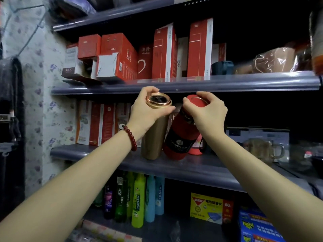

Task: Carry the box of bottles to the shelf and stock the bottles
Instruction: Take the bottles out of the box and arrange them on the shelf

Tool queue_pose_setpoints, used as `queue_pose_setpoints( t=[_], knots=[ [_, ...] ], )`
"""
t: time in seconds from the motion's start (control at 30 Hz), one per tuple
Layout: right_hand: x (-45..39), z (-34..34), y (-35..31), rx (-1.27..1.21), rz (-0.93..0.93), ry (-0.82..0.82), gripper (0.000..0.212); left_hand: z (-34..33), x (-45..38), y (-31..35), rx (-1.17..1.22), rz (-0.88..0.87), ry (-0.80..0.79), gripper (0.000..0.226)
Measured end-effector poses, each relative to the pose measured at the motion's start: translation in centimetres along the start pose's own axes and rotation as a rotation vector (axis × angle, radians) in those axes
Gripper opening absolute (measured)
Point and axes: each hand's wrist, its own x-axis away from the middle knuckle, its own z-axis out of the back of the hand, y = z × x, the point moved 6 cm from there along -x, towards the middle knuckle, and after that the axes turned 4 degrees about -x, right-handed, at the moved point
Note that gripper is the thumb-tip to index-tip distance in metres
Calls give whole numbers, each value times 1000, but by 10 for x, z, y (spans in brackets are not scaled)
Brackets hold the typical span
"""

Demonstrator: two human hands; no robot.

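Observation:
A tall gold bottle [153, 135] stands upright on the middle shelf [192, 167]. My left hand [148, 109] grips it round its copper-rimmed cap. Right beside it a red and black bottle [180, 138] leans to the right, its base on the same shelf. My right hand [208, 110] grips that bottle's red cap from above. A smaller pink bottle [196, 145] stands just behind the red one. The box of bottles is not in view.
Red cartons [162, 55] fill the upper shelf [192, 82], whose edge sits just above my hands. More cartons [97, 123] stand left of the gold bottle, glass mugs [264, 151] to the right. Coloured spray bottles [138, 198] and insecticide boxes [209, 208] sit on the shelf below.

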Motion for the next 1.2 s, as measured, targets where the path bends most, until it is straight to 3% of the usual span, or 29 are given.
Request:
queue_pose_setpoints(
  t=[0.43, 0.6, 0.83, 1.0, 1.2],
  knots=[
    [-20, -14, 34, 67, -110, -89, 55, -30, -34, -13, -7, 78, -173, 68],
    [-30, -14, 43, 65, -155, -96, 34, -35, -35, -18, -22, 42, -171, 68],
    [-38, -29, 44, 94, -125, -162, 45, -34, -31, -41, -16, 84, -175, 66],
    [-37, -43, 49, 108, -114, -258, 65, -32, -41, -51, -15, 107, -165, 65],
    [-27, -47, 65, -61, -132, -190, 83, -31, -44, -73, 59, 218, -139, 67]
  ],
)
